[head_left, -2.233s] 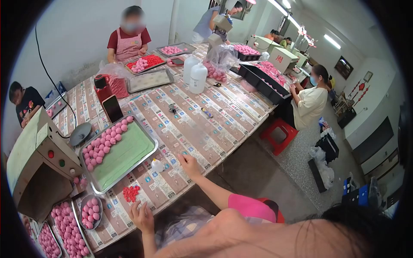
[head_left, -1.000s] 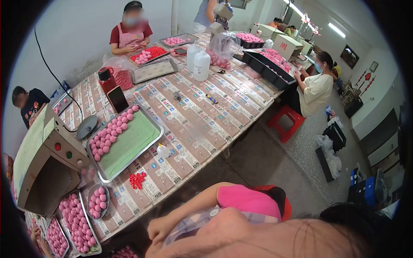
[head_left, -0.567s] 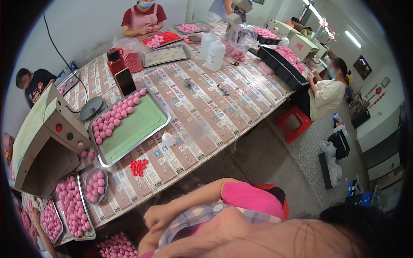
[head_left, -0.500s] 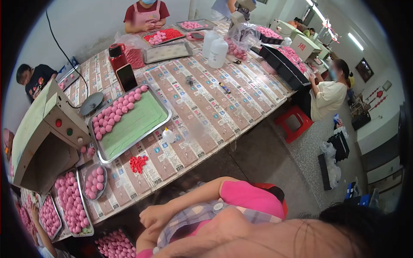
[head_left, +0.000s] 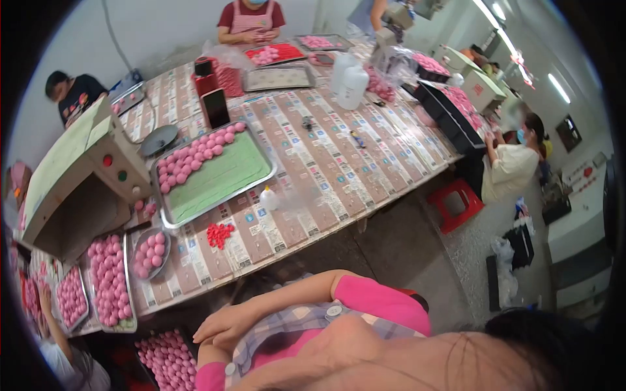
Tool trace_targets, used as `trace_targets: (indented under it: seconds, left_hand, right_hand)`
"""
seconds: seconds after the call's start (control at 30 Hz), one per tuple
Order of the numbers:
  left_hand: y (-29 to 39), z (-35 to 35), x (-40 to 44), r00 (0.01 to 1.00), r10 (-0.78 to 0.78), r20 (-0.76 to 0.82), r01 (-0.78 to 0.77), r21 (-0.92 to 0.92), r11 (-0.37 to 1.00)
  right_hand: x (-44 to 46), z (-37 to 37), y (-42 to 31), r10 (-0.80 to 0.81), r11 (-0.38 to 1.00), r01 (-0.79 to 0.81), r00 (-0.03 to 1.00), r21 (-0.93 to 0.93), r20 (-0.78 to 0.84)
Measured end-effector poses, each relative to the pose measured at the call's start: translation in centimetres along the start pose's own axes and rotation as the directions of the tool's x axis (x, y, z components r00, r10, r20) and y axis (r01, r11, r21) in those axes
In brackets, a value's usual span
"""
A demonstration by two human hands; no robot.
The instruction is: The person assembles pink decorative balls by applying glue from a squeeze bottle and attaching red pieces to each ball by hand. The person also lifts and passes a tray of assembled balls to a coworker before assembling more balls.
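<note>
My right hand [head_left: 225, 324] reaches in from the upper pink sleeve and lies across my left hand [head_left: 223, 343] in front of my plaid apron [head_left: 313, 314]. The right fingers look loosely stretched and point down to the left. Most of my left hand is covered, so its fingers do not show. Neither hand appears to hold anything. Nearest on the table are a pile of small red pieces [head_left: 220, 236], a small white squeeze bottle [head_left: 268, 199] and a metal tray [head_left: 274, 171] with pink balls [head_left: 195, 156] on green lining.
A beige machine [head_left: 85, 176] stands at the left, near a bowl of pink balls [head_left: 150, 253] and a full tray [head_left: 112, 280]. Below the table edge sits a crate of pink balls [head_left: 166, 358]. A red stool [head_left: 454, 205] stands at the right. Several people work around.
The view has shifted, so the table appears further right. My right hand has gone from loosely curled to fingers more stretched, still over my left.
</note>
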State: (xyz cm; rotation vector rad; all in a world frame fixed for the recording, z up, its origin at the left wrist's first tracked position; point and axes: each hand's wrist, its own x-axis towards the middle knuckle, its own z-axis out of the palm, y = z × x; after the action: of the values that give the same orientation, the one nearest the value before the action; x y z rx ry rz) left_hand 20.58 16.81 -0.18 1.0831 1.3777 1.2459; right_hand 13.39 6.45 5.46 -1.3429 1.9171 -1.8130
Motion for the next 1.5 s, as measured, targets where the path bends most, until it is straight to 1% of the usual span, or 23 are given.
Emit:
trace_targets:
  seconds: [0.03, 0.13, 0.23, 0.33, 0.4, 0.5, 0.53, 0.57, 0.6, 0.63, 0.67, 0.7, 0.73, 0.77, 0.8, 0.87, 0.93, 1.07, 1.13, 1.3, 1.4, 1.43, 1.5]
  left_hand:
    - [-0.2, 0.5, 0.4, 1.000, -0.007, 0.005, 0.007, -0.003, 1.000]
    - [-0.7, 0.8, -0.3, 0.999, -0.036, 0.028, 0.036, -0.010, 0.999]
    - [-1.6, 0.2, -2.5, 0.996, -0.079, 0.047, 0.080, -0.015, 0.997]
    - [-2.5, -2.1, -6.1, 0.988, -0.143, 0.063, 0.142, 0.008, 0.990]
    - [-2.5, -4.5, -8.6, 0.981, -0.175, 0.078, 0.172, 0.040, 0.984]
    - [0.5, -10.3, -11.9, 0.984, -0.144, 0.102, 0.126, 0.169, 0.978]
    - [3.1, -12.9, -12.8, 0.992, -0.089, 0.093, 0.064, 0.239, 0.969]
    - [6.6, -15.5, -13.4, 0.996, 0.044, 0.083, -0.072, 0.365, 0.928]
    - [11.2, -17.5, -14.3, 0.997, -0.081, 0.000, 0.078, 0.260, 0.962]
    - [14.7, -19.1, -15.6, 0.951, 0.160, -0.264, -0.002, 0.516, 0.857]
    - [18.3, -20.2, -16.7, 0.820, 0.415, -0.394, -0.117, 0.594, 0.796]
    - [20.7, -21.4, -18.4, 0.720, 0.533, -0.445, -0.185, 0.617, 0.765]
    - [22.6, -21.4, -18.8, 0.420, 0.783, -0.460, -0.436, 0.654, 0.618]
    - [24.8, -21.3, -19.3, 0.353, 0.848, -0.395, -0.640, 0.559, 0.527]
    - [26.9, -21.0, -19.9, 0.268, 0.900, -0.343, -0.803, 0.437, 0.405]
    - [29.7, -18.9, -18.7, 0.170, 0.941, -0.293, -0.867, 0.410, 0.284]
    - [31.2, -17.2, -17.7, 0.181, 0.951, -0.251, -0.890, 0.370, 0.267]
    - [31.9, -15.7, -17.4, 0.248, 0.936, -0.251, -0.903, 0.289, 0.317]
    - [32.2, -15.9, -17.4, 0.258, 0.927, -0.271, -0.907, 0.262, 0.329]
    - [32.7, -16.5, -17.8, 0.240, 0.913, -0.331, -0.923, 0.214, 0.320]
    - [32.5, -16.6, -18.0, 0.249, 0.902, -0.352, -0.925, 0.190, 0.329]
    - [32.3, -16.3, -18.0, 0.253, 0.897, -0.363, -0.925, 0.181, 0.334]
    - [32.2, -15.9, -18.0, 0.261, 0.892, -0.370, -0.929, 0.156, 0.336]
  right_hand:
    - [0.7, 0.3, 0.8, 0.088, 0.994, -0.102, 0.961, 0.039, 0.262]
    - [-0.7, 0.7, 1.7, 0.053, 0.997, -0.064, 0.962, 0.034, 0.269]
    - [-2.9, -1.3, 0.6, 0.211, 0.974, -0.227, 0.910, 0.005, 0.356]
    - [-5.1, -3.2, -0.1, 0.500, 0.856, -0.509, 0.777, -0.084, 0.382]
    - [-6.0, -5.3, -1.5, 0.638, 0.753, -0.646, 0.670, -0.126, 0.380]
    - [-8.1, -8.0, -1.5, 0.532, 0.846, -0.530, 0.828, -0.062, 0.175]
    - [-7.9, -9.8, -3.5, 0.520, 0.854, -0.516, 0.849, -0.066, 0.096]
    - [-8.3, -11.2, -4.4, 0.612, 0.778, -0.614, 0.788, 0.130, 0.060]
    - [-7.4, -13.2, -8.0, 0.469, 0.883, -0.467, 0.879, 0.035, -0.087]
    - [-7.5, -14.8, -9.5, 0.301, 0.939, -0.329, 0.927, -0.101, -0.224]
    - [-6.0, -16.5, -12.4, 0.123, 0.981, -0.152, 0.968, -0.123, -0.220]
    - [-4.0, -17.4, -15.5, -0.063, 0.989, 0.032, 0.975, -0.147, -0.212]
    - [-2.6, -17.0, -17.1, -0.196, 0.980, 0.192, 0.945, -0.041, -0.262]
    - [-1.1, -16.5, -18.3, -0.318, 0.934, 0.352, 0.892, 0.055, -0.322]
    - [0.8, -16.3, -19.9, -0.395, 0.890, 0.443, 0.868, 0.110, -0.301]
    - [3.9, -15.9, -21.4, -0.542, 0.771, 0.599, 0.796, 0.218, -0.271]
    - [5.3, -15.5, -22.3, -0.616, 0.683, 0.669, 0.743, 0.293, -0.261]
    - [6.0, -13.4, -24.5, -0.564, 0.595, 0.682, 0.731, 0.426, -0.383]
    - [5.7, -12.2, -25.0, -0.511, 0.589, 0.694, 0.717, 0.415, -0.474]
    - [3.9, -11.2, -26.1, -0.427, 0.725, 0.655, 0.670, 0.213, -0.607]
    - [3.2, -12.7, -26.9, -0.538, 0.686, 0.716, 0.620, 0.132, -0.571]
    - [3.3, -12.4, -26.4, -0.609, 0.637, 0.769, 0.541, 0.048, -0.580]
    - [3.2, -12.4, -25.9, -0.690, 0.573, 0.819, 0.468, -0.022, -0.552]
